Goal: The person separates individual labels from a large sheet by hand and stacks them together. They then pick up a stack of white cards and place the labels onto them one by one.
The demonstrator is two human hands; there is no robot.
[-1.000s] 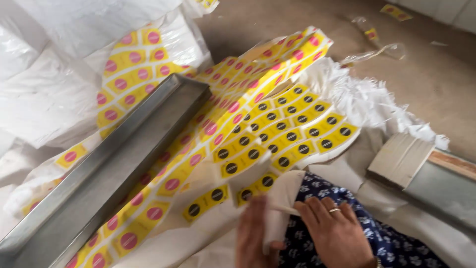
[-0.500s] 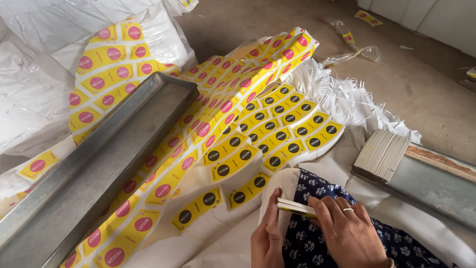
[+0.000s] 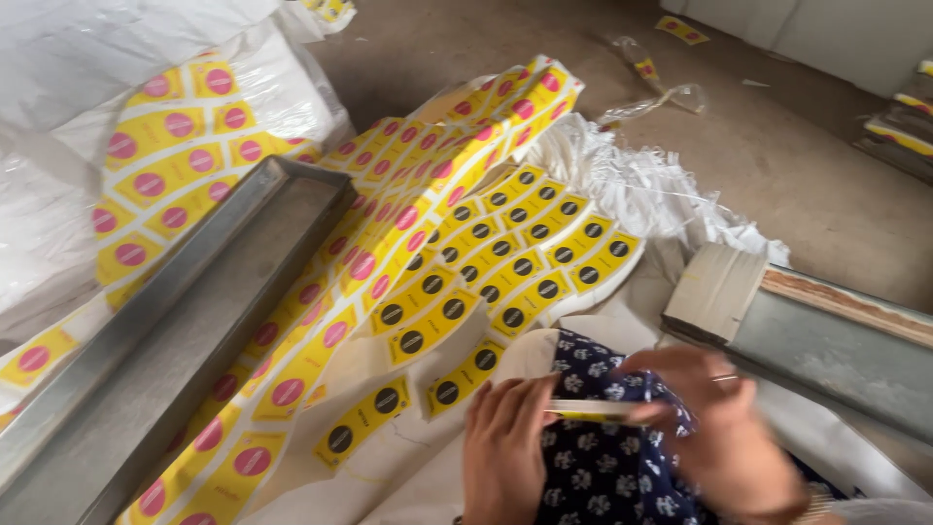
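Observation:
My left hand [image 3: 501, 447] and my right hand [image 3: 719, 428] both pinch a thin flat stack of yellow-edged cards [image 3: 588, 410], held level over my lap on dark blue flower-printed cloth [image 3: 607, 467]. My right hand is blurred and wears a ring. Just ahead lie fanned rows of yellow labels with black dots [image 3: 496, 267] and yellow labels with pink dots [image 3: 379, 243], spread over a white sack.
A long grey metal tray [image 3: 185, 321] runs diagonally at the left. Another grey metal channel with a stack of cards at its end [image 3: 719, 292] lies at the right. White sacks [image 3: 68, 58] stand at the back left; bare dirt floor [image 3: 807, 165] is beyond.
The view has tilted slightly. My two hands have come together on the thin card stack, the right one sliding rightward along it.

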